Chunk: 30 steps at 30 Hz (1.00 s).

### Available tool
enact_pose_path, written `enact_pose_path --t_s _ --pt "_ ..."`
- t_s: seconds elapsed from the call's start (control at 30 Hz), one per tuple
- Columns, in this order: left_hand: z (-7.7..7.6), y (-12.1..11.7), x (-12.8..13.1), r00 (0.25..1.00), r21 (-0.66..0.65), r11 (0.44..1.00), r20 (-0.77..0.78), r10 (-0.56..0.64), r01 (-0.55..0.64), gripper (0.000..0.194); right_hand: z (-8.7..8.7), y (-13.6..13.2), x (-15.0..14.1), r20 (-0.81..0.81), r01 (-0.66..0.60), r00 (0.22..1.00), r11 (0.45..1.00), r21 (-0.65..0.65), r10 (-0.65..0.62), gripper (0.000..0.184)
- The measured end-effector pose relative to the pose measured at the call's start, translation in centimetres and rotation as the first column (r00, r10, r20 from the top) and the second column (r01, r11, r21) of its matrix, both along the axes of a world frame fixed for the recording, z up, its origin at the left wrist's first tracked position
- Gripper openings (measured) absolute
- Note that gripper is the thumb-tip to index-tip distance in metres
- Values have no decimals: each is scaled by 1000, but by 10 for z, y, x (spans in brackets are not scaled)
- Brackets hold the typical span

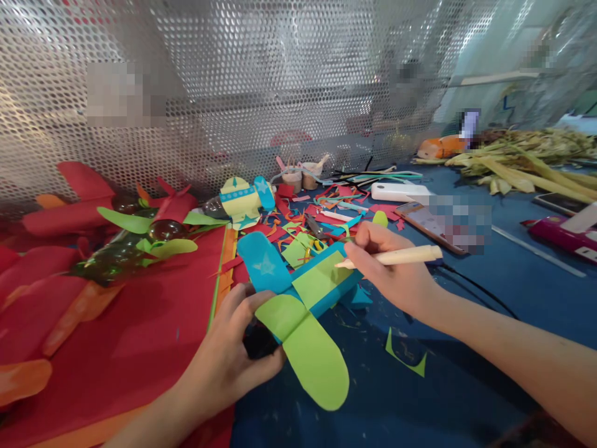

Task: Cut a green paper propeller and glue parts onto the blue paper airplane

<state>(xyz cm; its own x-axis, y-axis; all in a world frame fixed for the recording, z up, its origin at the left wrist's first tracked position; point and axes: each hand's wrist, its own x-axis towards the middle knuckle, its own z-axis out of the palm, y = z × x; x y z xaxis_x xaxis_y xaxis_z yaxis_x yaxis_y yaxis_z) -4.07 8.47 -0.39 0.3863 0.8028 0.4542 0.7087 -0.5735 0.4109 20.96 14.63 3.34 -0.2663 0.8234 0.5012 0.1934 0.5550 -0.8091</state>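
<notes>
My left hand is wrapped round the near end of a toy airplane made of blue and light green paper, with something dark showing inside it. One blue wing carries a faint star, and a rounded green piece sticks out toward me. In my right hand is a cream-coloured marker pen, pinched between fingers and thumb. Its tip is at the green panel on the airplane's body; I cannot tell whether it touches.
Red paper sheets and bottle airplanes lie at the left. Coloured scraps, paper cups and another paper airplane are behind. A phone, a cable and dried husks lie right. A perforated metal screen stands at the back.
</notes>
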Motion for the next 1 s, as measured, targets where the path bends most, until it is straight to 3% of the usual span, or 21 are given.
enact_pose_path --t_s 0.3,0.53,1.0 --pt "-5 1 -2 1000 43 999 -25 18 -17 45 -1 -1 -1 58 -27 998 997 71 23 25" --pt "-5 1 -3 998 83 997 -65 14 -9 45 0 -2 -1 173 18 984 995 98 -35 26" --pt "-2 0 -1 998 111 994 -60 -3 10 43 2 -3 0 220 31 974 996 87 -50 29"
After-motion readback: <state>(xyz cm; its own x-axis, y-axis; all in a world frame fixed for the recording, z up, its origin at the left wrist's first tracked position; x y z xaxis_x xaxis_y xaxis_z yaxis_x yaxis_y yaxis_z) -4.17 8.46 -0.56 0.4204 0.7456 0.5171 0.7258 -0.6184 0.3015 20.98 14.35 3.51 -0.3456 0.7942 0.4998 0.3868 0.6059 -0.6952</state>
